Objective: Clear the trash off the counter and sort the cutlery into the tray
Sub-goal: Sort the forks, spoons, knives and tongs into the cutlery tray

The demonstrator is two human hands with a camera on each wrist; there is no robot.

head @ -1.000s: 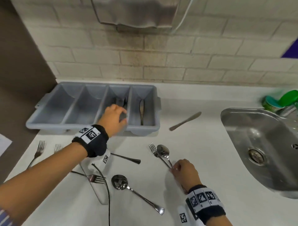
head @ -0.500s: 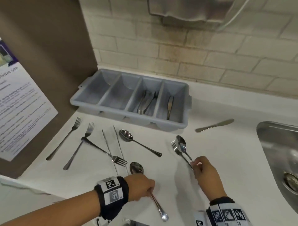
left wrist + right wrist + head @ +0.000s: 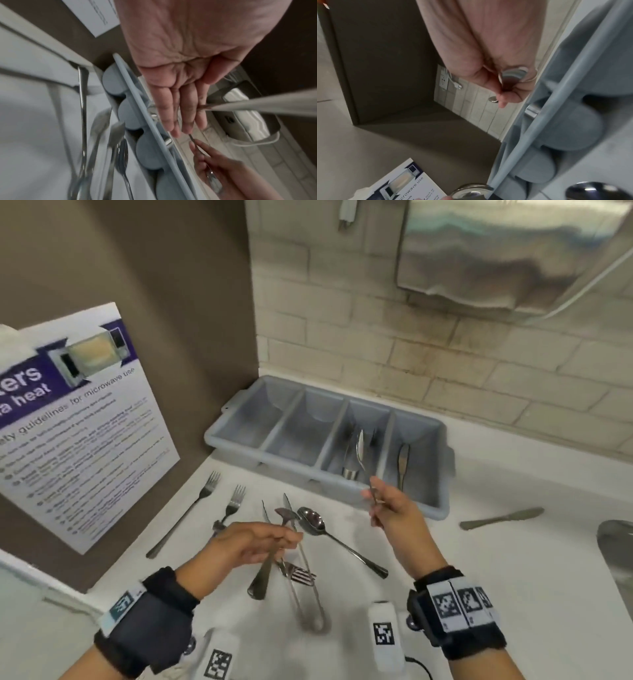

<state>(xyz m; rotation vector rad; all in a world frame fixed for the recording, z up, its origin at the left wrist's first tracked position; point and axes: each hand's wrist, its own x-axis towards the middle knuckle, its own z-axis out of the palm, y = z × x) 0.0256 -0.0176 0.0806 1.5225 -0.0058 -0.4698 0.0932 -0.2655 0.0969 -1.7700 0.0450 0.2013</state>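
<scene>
Head view shows your right hand [image 3: 394, 513] raised just in front of the tray [image 3: 424, 510], its fingers pinching the thin handle of a spoon [image 3: 360, 448] whose bowl stands up over the third compartment from the left. Your left hand [image 3: 246, 546] is lower, above the counter [image 3: 479, 577], with fingers closed together on the handle of another spoon [image 3: 263, 573] that hangs tilted, the handle end pointing down toward you. The third compartment already holds some cutlery, and the fourth holds one knife [image 3: 403, 462]; the two left compartments show only their grey floor. On the counter lie two forks [image 3: 205, 498] near the brown wall, tongs [image 3: 310, 604] with a fork across them, a big spoon [image 3: 337, 537] between your hands, and a second knife [image 3: 501, 518] to the right of the tray, near the sink [image 3: 616, 546]. A microwave poster [image 3: 78, 419] hangs on the brown wall. Right wrist view shows your fingers [image 3: 508, 94] clamped on the spoon handle, beside the tray rim [image 3: 539, 129].
</scene>
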